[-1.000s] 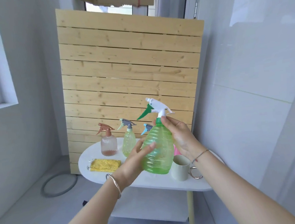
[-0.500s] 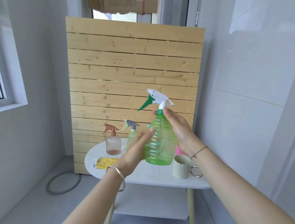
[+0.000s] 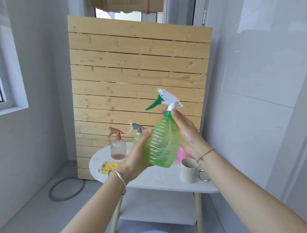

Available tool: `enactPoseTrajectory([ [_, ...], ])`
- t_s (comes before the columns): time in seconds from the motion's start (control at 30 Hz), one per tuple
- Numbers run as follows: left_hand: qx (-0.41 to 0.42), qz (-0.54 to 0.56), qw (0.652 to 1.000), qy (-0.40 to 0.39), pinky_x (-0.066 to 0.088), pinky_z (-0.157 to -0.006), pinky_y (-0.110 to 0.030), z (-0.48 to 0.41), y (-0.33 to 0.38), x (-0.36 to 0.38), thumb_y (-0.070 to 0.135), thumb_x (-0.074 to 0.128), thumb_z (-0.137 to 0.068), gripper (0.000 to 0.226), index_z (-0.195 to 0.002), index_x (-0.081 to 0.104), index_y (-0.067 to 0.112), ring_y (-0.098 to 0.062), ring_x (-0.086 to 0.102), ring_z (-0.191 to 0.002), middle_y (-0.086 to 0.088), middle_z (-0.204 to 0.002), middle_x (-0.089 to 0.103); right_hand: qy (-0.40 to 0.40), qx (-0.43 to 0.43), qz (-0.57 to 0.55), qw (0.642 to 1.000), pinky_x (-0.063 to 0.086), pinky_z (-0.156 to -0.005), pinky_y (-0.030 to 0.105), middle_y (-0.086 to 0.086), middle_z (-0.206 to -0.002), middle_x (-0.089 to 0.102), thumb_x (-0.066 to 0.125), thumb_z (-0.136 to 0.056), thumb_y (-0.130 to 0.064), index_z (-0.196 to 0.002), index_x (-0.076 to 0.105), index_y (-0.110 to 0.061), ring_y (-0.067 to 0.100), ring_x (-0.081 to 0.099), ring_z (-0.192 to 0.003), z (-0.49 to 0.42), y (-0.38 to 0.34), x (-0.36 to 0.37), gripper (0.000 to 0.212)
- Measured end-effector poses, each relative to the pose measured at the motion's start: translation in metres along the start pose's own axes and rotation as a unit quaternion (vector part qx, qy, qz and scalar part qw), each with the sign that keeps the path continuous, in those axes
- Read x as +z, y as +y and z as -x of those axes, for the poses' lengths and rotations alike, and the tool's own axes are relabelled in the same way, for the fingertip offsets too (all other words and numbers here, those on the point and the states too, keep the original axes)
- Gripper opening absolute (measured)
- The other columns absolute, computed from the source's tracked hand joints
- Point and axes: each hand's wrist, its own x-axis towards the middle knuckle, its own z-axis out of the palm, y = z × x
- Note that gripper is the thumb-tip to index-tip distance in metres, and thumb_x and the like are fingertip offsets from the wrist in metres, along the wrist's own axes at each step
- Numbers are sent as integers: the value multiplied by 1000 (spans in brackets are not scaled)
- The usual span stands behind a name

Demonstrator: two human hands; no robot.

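Bottle [image 3: 162,143] over white table [image 3: 154,181], white walls [image 3: 255,71].

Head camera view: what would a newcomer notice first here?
A green bottle with a white sprayer is held up over the white table: the left hand supports its side and the right hand grips its neck. Behind it stands a tall wooden panel.

Our translucent green ribbed spray bottle [image 3: 162,143], white head, trigger toward 10 o'clock, near upright, between our left hand [image 3: 136,160] and right hand [image 3: 189,135]
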Motion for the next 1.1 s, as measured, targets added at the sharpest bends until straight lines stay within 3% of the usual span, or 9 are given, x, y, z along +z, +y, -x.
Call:
enactPoseTrajectory([
  [0.1,73,-103,989,73,32,-100,-18,-2,-8,6,50,31,-101,37,-128,51,34,0,47,-123,23,-132,50,43,-36,-4,998,48,-92,44,-5,-98,72,70,-74,-38,-93,72,-20,18,57,-87,1,7,4,26],
  [0.2,111,-180,973,91,31,-77,5,-5,-9,11,50,42,-98,23,-116,50,38,10,50,-108,28,-115,48,69,-42,-7,997,50,-83,36,-6,-93,72,68,-82,-33,-92,74,-22,15,58,-78,1,11,8,15],
  [0.3,112,-187,972,85,40,-58,1,-7,-7,7,50,53,-93,29,-112,51,27,12,59,-81,14,-102,57,56,-27,-1,998,51,-81,34,-6,-96,72,65,-86,-30,-94,73,-22,14,60,-80,-3,11,5,13],
  [0.5,32,-166,985,33,39,-107,-29,-23,-21,-11,70,40,-89,55,-126,59,34,-3,54,-123,15,-131,60,64,-19,13,998,50,-86,36,-6,-98,71,63,-88,-32,-96,72,-22,14,60,-84,-8,21,-2,16],
  [0.67,50,-242,968,45,42,-65,0,-18,-25,-5,47,60,-89,28,-111,43,41,6,58,-102,24,-110,58,73,-5,-2,997,51,-85,39,1,-96,67,66,-86,-32,-97,71,-17,19,59,-84,-13,35,-4,19],
  [0.8,24,-276,960,42,42,-62,1,-26,-47,-19,43,62,-90,21,-104,48,36,11,57,-88,15,-103,63,114,-40,41,992,42,-64,21,-4,-83,54,60,-91,-35,-94,67,-23,10,49,-71,-38,30,-13,15],
  [0.93,1,-286,956,63,45,-64,-5,-34,-75,-39,44,65,-87,28,-106,54,27,-11,65,-92,3,-103,68,141,-83,41,986,36,-69,22,-12,-82,59,55,-93,-37,-91,64,-27,7,49,-75,-76,8,-26,13],
  [1.03,1,-284,956,73,42,-65,-1,-43,-90,-52,40,67,-86,31,-109,53,26,11,61,-86,15,-101,64,127,-88,37,987,38,-70,20,-11,-82,58,51,-95,-37,-90,61,-28,6,52,-77,-100,-1,-35,14],
  [1.1,17,-278,957,85,44,-72,-5,-46,-99,-59,43,70,-82,39,-112,57,22,5,64,-92,11,-105,68,125,-84,34,988,40,-73,19,-9,-87,58,52,-95,-34,-92,61,-27,6,56,-80,-113,4,-43,13],
])
